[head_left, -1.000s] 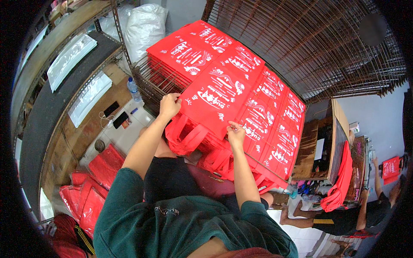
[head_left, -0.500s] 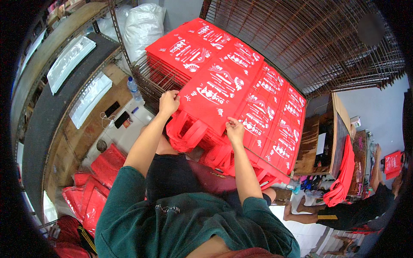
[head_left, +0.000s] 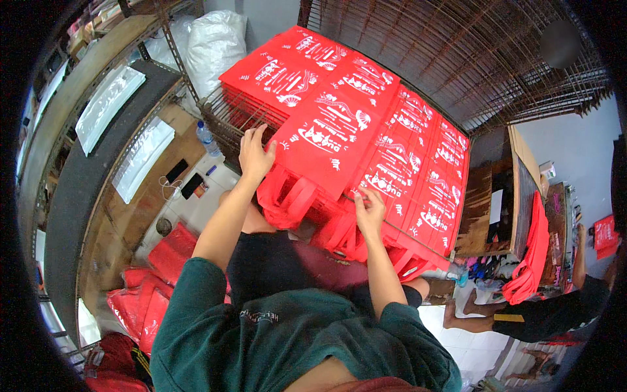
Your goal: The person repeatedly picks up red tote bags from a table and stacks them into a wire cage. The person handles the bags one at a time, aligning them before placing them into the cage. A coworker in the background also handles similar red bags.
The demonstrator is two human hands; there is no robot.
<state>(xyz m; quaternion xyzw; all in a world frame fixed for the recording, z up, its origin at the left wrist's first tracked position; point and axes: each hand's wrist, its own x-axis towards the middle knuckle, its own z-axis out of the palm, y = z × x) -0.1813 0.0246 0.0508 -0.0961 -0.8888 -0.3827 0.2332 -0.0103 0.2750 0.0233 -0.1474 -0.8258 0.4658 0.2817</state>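
Red fabric bags with white print (head_left: 326,134) lie flat in rows on a wire rack (head_left: 222,121). The front-left bag is on top of its pile, its red handles (head_left: 287,202) hanging over the near edge. Beside that bag's left edge is my left hand (head_left: 257,155), fingers apart and holding nothing. My right hand (head_left: 371,210) hovers just right of the bag's near right corner, its fingers loosely bent, thumb apart, with nothing visible between them.
Left stands a shelf (head_left: 65,170) with white plastic packets (head_left: 111,108) and phones (head_left: 191,186). A water bottle (head_left: 208,139) is by the rack. Wrapped red packs (head_left: 140,304) lie on the floor. Another person (head_left: 542,310) sits at the right. A wire grid (head_left: 450,59) rises behind the bags.
My left hand has opened and come off the bag's left edge. My right hand has moved right and nearer, leaving the bag's corner, which now lies flat.
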